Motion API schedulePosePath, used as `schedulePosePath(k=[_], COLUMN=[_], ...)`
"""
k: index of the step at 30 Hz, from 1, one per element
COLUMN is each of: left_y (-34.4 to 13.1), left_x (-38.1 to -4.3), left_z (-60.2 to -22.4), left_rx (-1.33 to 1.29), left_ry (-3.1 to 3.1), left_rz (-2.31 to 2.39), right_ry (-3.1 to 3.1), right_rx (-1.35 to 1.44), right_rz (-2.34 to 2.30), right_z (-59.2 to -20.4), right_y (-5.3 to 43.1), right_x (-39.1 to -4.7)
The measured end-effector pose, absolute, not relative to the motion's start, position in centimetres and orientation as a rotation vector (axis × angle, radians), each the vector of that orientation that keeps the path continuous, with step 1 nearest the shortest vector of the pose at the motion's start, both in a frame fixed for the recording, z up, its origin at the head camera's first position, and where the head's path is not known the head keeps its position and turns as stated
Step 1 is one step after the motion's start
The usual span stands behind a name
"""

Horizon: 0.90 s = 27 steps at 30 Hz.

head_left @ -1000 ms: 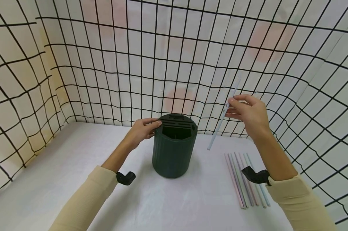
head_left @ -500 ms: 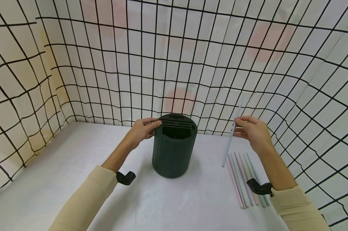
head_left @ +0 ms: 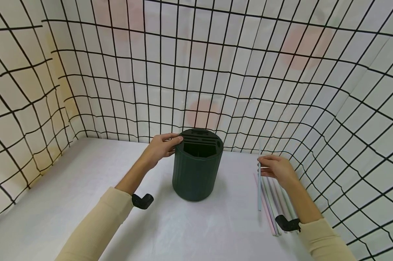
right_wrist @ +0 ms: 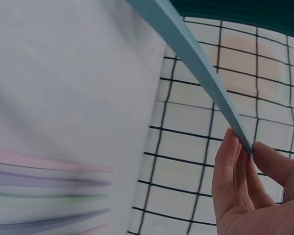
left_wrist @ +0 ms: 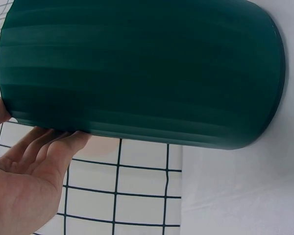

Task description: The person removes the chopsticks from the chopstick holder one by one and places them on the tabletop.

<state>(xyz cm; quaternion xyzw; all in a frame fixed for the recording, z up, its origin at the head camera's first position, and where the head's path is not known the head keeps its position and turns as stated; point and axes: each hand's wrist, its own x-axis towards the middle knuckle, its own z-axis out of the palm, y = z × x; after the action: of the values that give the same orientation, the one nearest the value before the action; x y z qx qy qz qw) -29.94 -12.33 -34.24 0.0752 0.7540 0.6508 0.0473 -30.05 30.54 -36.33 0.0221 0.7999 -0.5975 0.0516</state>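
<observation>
A dark green utensil holder [head_left: 194,177], slotted across its top and with a wide opening at the front, stands upright on the table. My left hand [head_left: 160,146] holds it by the upper left side, thumb on the rim; in the left wrist view the fingers [left_wrist: 63,147] lie against the ribbed wall. My right hand [head_left: 278,168] pinches a light blue chopstick [head_left: 259,192] between thumb and fingertips. It points down, close over the table, its near end wider and faceted in the right wrist view. Beside it lie several pastel chopsticks [head_left: 269,214], partly hidden under the right forearm.
A white cloth covers the table [head_left: 190,232]. Black wire mesh [head_left: 203,87] rises along the back and both sides. Each wrist carries a small black camera mount, such as the left mount [head_left: 142,201].
My right hand has come down with the blue chopstick, from high in front of the mesh to the left edge of the lying chopsticks, and the stick has turned more upright. The left hand stays.
</observation>
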Motion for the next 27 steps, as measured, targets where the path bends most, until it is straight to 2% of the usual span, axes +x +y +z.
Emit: schedulePosePath(k=[11, 27], left_y=[-12.3, -12.4], left_x=[-30.1, -30.1], left_z=[-34.5, -34.4], left_rx=[0.240, 0.237], left_ry=[2.301, 2.282], left_rz=[1.987, 1.999], right_ry=[2.378, 2.475], right_rx=[0.162, 0.194], right_rz=[-1.652, -1.451], right_z=[-41.0, -44.5], right_y=[32.1, 32.7], right_x=[-30.8, -30.7])
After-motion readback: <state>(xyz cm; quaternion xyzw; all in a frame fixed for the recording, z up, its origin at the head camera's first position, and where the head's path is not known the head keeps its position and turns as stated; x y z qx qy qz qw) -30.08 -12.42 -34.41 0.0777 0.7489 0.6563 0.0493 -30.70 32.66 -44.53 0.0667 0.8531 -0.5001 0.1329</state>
